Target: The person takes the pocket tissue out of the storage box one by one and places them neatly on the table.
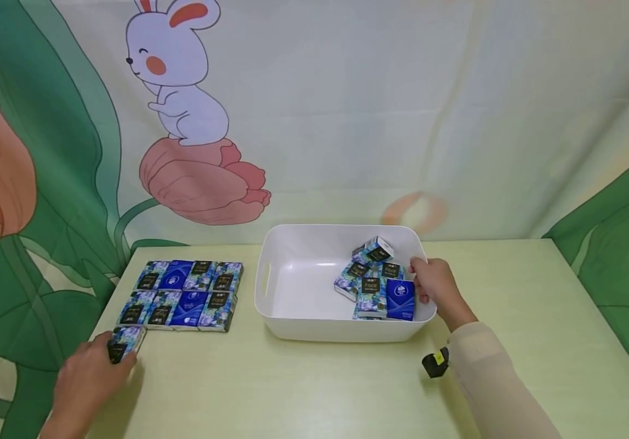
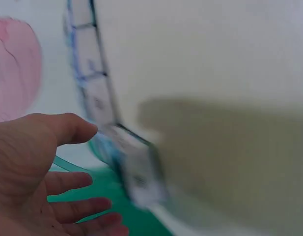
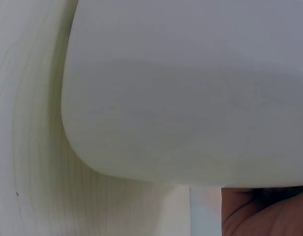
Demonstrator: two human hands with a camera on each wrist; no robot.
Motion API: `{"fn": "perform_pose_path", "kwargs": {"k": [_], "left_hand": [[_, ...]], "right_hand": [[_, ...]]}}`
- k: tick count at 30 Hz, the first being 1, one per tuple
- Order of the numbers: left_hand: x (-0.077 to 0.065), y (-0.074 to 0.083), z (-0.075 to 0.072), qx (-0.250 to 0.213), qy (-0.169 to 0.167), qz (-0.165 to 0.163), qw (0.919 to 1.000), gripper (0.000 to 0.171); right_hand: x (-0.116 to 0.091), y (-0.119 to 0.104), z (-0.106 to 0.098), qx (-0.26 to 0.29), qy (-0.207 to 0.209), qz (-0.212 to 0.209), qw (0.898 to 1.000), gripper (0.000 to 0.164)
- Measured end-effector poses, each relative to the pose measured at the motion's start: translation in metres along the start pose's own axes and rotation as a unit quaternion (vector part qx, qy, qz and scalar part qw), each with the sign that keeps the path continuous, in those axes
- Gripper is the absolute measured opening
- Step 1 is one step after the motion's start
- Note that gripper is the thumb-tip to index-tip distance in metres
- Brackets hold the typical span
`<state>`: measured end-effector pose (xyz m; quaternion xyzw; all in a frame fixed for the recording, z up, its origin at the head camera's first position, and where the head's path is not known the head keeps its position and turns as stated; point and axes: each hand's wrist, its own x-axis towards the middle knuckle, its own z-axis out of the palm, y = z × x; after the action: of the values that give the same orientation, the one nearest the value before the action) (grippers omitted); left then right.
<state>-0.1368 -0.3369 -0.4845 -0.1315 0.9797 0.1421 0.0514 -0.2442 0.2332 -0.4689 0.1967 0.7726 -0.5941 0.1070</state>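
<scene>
In the head view my left hand [image 1: 91,378] is at a small tissue pack [image 1: 127,342] with a floral print and black label, fingers and thumb on either side. The left wrist view shows the thumb and fingers spread and nearly straight beside that pack [image 2: 139,169], which looks blurred there. Above it lie two neat rows of tissue packs [image 1: 188,308], floral and plain blue. My right hand [image 1: 436,283] grips the right end of a white plastic basket [image 1: 342,329] at its rim; in the right wrist view the basket wall [image 3: 180,108] hides most of the fingers.
Inside the basket, several loose tissue packs [image 1: 372,296] lie heaped at the right end. A small black device [image 1: 435,363] shows beside the right sleeve [image 1: 490,366]. Behind the light wooden table [image 1: 292,390] hangs a printed cloth [image 1: 336,122] with a rabbit and flowers.
</scene>
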Motion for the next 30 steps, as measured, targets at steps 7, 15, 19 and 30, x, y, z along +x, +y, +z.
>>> {"fn": "perform_pose_path", "kwargs": {"k": [7,15,19,30], "left_hand": [[-0.016,0.078,-0.018,-0.025,0.122,0.134,0.9831,0.062],[-0.020,0.169,-0.039,-0.060,0.142,0.217,0.9640,0.058],[-0.020,0.209,-0.033,-0.061,0.128,0.235,0.9617,0.060],[-0.027,0.299,0.002,-0.043,0.019,0.256,0.9655,0.071]], "right_hand": [[0.000,-0.003,0.001,-0.004,-0.001,0.000,1.000,0.030],[-0.002,-0.002,0.002,-0.001,-0.004,-0.006,1.000,0.029],[-0.002,-0.001,0.002,-0.006,0.000,-0.005,1.000,0.030],[-0.003,-0.003,0.002,-0.001,-0.011,-0.006,1.000,0.031]]}}
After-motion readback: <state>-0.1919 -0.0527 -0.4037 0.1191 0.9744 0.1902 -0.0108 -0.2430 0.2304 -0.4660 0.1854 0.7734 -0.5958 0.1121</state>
